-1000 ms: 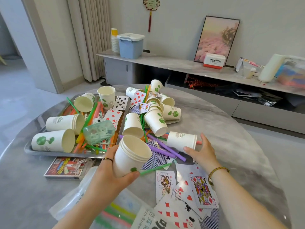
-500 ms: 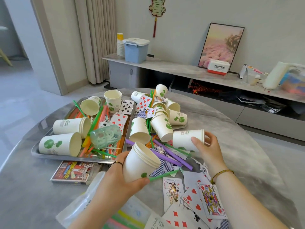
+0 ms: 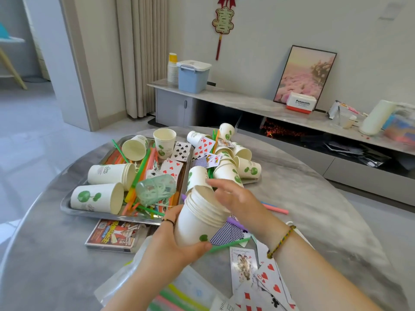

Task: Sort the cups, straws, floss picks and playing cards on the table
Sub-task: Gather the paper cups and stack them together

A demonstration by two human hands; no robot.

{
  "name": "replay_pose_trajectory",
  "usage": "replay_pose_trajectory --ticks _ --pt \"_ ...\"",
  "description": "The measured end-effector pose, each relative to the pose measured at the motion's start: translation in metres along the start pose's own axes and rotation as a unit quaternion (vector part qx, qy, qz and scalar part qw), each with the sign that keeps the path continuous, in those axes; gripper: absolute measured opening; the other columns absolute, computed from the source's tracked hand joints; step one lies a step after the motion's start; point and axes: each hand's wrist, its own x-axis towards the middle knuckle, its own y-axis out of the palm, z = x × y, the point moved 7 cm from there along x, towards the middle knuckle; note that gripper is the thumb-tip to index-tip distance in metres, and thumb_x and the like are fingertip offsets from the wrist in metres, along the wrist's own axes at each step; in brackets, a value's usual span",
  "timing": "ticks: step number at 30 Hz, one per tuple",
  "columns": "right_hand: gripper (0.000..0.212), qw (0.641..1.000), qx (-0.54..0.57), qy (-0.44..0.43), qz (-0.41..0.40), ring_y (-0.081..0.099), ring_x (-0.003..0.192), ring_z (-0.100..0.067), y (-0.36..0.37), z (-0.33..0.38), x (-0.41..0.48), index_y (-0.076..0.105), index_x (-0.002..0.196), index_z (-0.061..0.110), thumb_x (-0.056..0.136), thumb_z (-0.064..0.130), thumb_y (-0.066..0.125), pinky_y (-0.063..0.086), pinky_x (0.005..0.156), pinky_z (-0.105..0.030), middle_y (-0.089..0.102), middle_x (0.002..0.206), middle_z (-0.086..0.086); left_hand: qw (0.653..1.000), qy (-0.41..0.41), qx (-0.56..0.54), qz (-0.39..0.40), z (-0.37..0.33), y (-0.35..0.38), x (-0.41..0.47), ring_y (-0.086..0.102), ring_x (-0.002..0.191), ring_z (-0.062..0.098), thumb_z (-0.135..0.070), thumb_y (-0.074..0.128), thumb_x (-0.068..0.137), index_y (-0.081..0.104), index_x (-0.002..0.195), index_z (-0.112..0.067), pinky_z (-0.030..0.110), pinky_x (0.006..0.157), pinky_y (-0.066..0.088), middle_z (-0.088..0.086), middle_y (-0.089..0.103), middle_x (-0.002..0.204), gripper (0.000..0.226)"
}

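Cup stack (image 3: 197, 225) gripped by left hand (image 3: 173, 243) at centre frame; right hand (image 3: 235, 198), loosely flat, touches its rim. Hard push may jam or crush nested cups.

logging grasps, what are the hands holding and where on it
The left hand grips the nested stack of white paper cups round its lower wall. The right hand is at the stack's rim, too blurred to tell a grip.
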Motion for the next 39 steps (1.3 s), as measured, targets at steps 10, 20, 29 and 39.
replay_pose_trajectory --ticks 10,20,29,39 --pt "0.076 0.916 -0.233 0.198 -0.260 0.034 0.129 -0.030 -0.058 -0.091 0.064 0.026 0.140 0.016 0.078 0.033 0.067 0.031 0.103 -0.036 0.034 0.142 -0.009 0.994 -0.042 -0.043 -0.092 0.036 -0.037 0.027 0.051 0.076 0.003 -0.005 0.077 0.067 0.036 0.112 -0.028 0.015 0.055 0.037 -0.011 0.052 0.087 0.065" --pt "0.072 0.923 -0.163 0.225 -0.265 0.043 0.120 -0.033 -0.066 -0.112 0.063 0.031 0.137 0.018 0.075 0.027 0.068 0.039 0.100 -0.043 0.048 0.130 -0.013 0.994 -0.053 -0.040 -0.089 0.049 -0.058 0.044 0.060 0.082 0.014 -0.015 0.084 0.057 0.047 0.114 -0.020 0.034 0.072 0.046 -0.003 0.063 0.089 0.068" --pt "0.078 0.955 0.113 0.086 -0.259 0.052 0.087 -0.011 -0.044 -0.064 0.018 0.018 0.139 0.015 0.078 -0.004 0.064 0.045 0.060 -0.015 0.049 0.108 -0.001 0.996 -0.056 -0.037 -0.057 0.038 -0.050 0.034 0.060 0.083 0.011 -0.019 0.086 0.054 0.046 0.110 -0.030 0.025 0.068 0.047 -0.006 0.062 0.092 0.069" --pt "0.101 0.973 0.183 -0.036 -0.133 0.056 0.104 -0.004 0.020 -0.009 0.017 0.024 0.132 0.030 0.045 0.024 0.076 0.051 0.083 -0.020 0.053 0.119 0.006 0.998 -0.048 0.031 -0.004 0.027 -0.024 0.020 0.057 0.077 0.010 -0.021 0.082 0.059 0.039 0.093 -0.047 0.035 0.068 0.051 -0.014 0.059 0.088 0.060"
